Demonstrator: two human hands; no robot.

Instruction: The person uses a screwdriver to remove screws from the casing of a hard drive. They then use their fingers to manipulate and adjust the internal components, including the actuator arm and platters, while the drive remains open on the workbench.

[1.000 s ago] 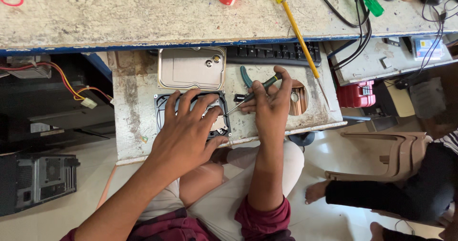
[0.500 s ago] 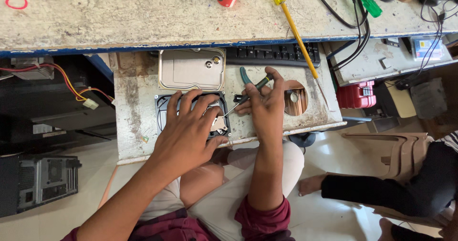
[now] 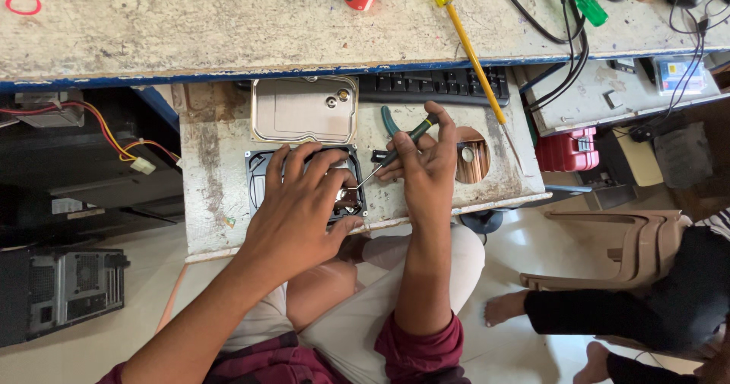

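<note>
On the pull-out shelf (image 3: pixel 205 194), near its front edge, the left hand (image 3: pixel 300 209) lies spread over the opened black hard drive (image 3: pixel 258 179). The right hand (image 3: pixel 426 163) grips a dark-handled screwdriver (image 3: pixel 395 150), tip at the drive's right edge; the silver metal cover (image 3: pixel 304 110) lies just behind.

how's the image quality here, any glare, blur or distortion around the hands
Head view: light is soft and even, with only faint shadows under the left hand and right hand; a mild sheen shows on the metal cover plate; the screwdriver and open drive are sharp; the wide lens bends the desk edge slightly.
</note>
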